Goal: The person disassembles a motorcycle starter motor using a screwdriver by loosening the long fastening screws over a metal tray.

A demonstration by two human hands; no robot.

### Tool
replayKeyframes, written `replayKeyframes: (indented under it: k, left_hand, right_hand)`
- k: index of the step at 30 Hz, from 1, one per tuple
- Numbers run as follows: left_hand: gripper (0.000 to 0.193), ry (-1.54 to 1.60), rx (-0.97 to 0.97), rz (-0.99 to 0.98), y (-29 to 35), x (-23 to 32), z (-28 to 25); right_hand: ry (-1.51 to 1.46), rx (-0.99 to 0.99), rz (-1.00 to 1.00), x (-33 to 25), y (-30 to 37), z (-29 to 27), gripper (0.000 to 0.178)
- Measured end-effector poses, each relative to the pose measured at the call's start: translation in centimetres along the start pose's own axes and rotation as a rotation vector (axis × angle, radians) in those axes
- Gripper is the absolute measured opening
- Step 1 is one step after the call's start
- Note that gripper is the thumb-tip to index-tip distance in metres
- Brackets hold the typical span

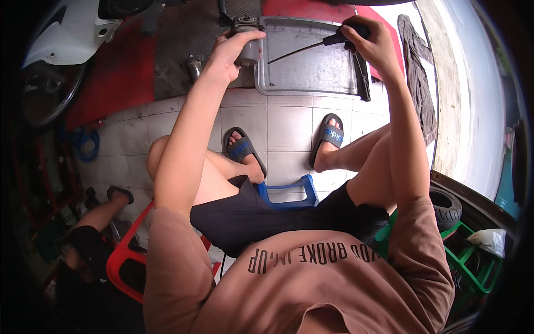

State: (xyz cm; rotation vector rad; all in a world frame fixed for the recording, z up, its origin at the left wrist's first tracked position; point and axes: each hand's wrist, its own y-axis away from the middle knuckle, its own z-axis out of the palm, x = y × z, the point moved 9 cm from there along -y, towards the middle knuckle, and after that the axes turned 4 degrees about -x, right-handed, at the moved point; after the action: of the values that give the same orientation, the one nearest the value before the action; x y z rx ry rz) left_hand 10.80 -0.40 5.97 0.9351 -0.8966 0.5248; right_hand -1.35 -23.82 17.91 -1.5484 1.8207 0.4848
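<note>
A person seated on a low blue plastic stool (pixel 289 192) leans over a dented grey metal tray (pixel 311 67) lying on the tiled floor (pixel 278 119). The left hand (pixel 231 53) wraps a small grey metal cylindrical part (pixel 248 53) at the tray's near corner. The right hand (pixel 372 42) clenches a black-handled screwdriver (pixel 311 47), its long shaft angled down-left toward the part. Judged from here, the tip could slip and jab the fingers bracing it.
</note>
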Motion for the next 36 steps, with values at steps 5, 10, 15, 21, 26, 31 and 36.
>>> replayKeyframes:
  k: [5,10,15,21,26,31,36]
  left_hand:
    - [0.03,0.175,-0.086,-0.075,0.0,0.1,0.1]
    - [0.028,0.243,-0.121,-0.029,0.1,0.9,0.5]
    - [0.024,0.354,-0.173,0.003,0.4,2.1,2.5]
    - [0.046,0.75,-0.261,0.002,2.1,3.8,4.0]
    - [0.057,0.752,-0.279,-0.005,3.2,4.7,4.5]
    - [0.064,0.716,-0.256,-0.024,4.2,4.1,3.0]
    - [0.061,0.743,-0.256,0.021,3.6,4.0,2.0]
  right_hand:
    - [-0.64,0.048,0.253,5.2,1.1,-4.1,0.016]
    - [-1.21,-0.102,0.422,4.5,3.8,-2.4,0.027]
    - [-1.083,-0.12,0.522,1.1,6.9,-0.5,0.043]
    - [-1.174,-0.068,0.421,-3.2,10.9,2.9,0.052]
    - [-1.113,-0.006,0.417,-1.7,12.3,3.4,0.045]
    - [-0.742,-0.066,0.392,-0.7,12.2,3.0,0.019]
    - [-0.682,-0.115,0.354,-1.7,12.7,5.3,0.022]
